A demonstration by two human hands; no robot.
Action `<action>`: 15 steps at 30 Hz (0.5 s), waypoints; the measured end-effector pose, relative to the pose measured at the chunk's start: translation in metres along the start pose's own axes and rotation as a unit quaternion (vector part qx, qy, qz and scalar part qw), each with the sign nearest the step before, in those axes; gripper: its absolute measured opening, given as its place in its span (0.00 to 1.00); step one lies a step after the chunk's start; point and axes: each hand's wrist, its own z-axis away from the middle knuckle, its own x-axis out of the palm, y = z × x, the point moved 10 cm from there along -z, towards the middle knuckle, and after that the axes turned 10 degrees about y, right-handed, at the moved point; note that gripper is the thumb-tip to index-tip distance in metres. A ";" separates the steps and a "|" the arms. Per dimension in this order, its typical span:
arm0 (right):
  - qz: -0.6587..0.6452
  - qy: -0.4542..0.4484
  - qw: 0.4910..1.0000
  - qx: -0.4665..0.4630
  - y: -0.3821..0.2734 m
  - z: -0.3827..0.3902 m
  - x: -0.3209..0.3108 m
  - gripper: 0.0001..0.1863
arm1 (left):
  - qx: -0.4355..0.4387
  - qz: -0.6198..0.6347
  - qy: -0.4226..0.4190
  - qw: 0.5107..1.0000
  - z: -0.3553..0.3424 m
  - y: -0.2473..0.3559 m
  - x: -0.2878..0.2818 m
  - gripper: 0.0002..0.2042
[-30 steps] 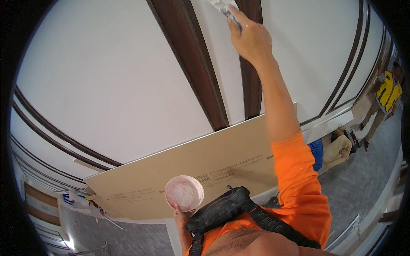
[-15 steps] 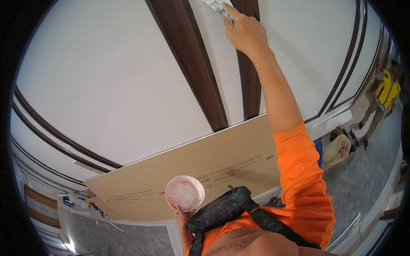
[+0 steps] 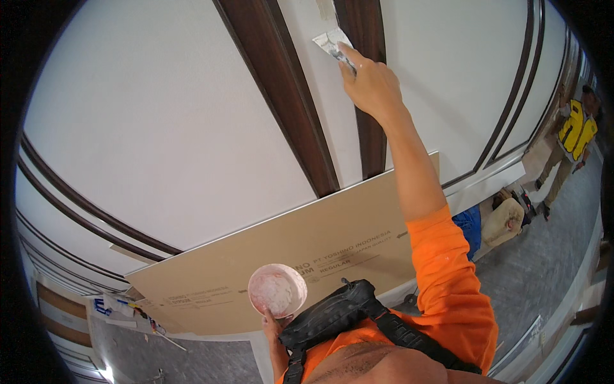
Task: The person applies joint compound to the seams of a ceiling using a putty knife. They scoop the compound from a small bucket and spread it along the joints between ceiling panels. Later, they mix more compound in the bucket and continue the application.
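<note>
1. The right hand [image 3: 372, 86] is clamped on a putty knife [image 3: 334, 43], the forefinger stretched along the blade and the arm reaching up across the wall.
2. The putty knife lies tilted over the white strip [image 3: 338, 131] between two dark wood trims; in this view its blade meets the left edge of the right trim [image 3: 373, 150], and the left trim [image 3: 275, 96] is clear of it. Whether the blade touches the wall I cannot tell.
3. Above the blade, a beige smear [image 3: 325, 9] marks the strip near the right trim's left edge.
4. The left hand [image 3: 274, 326] is closed on the lower side of a round tub [image 3: 257, 285] — thumb at the rim — and its open mouth shows a pale pink paste inside.
5. The tub is held in front of a large brown board [image 3: 211, 269], nearer its lower edge than its top one; the lower ends of both trims meet that top edge.
6. A black bag [image 3: 329, 313] hangs across the person's chest over an orange shirt [image 3: 448, 269].
7. Beyond the board's right edge, on the grey floor [image 3: 550, 237], stands a co-worker in a yellow vest [image 3: 577, 131].
</note>
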 end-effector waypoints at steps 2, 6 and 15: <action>-0.035 0.002 0.999 -0.005 0.009 0.008 0.000 0.24 | -0.002 -0.001 0.007 1.000 -0.002 -0.002 -0.001 0.38; -0.123 0.100 0.986 -0.044 0.016 0.020 0.001 0.24 | -0.009 0.043 0.019 0.999 -0.007 -0.014 -0.007 0.40; -0.136 0.227 0.960 -0.091 0.005 -0.007 0.026 0.25 | -0.019 0.005 0.036 0.999 0.009 -0.005 -0.003 0.40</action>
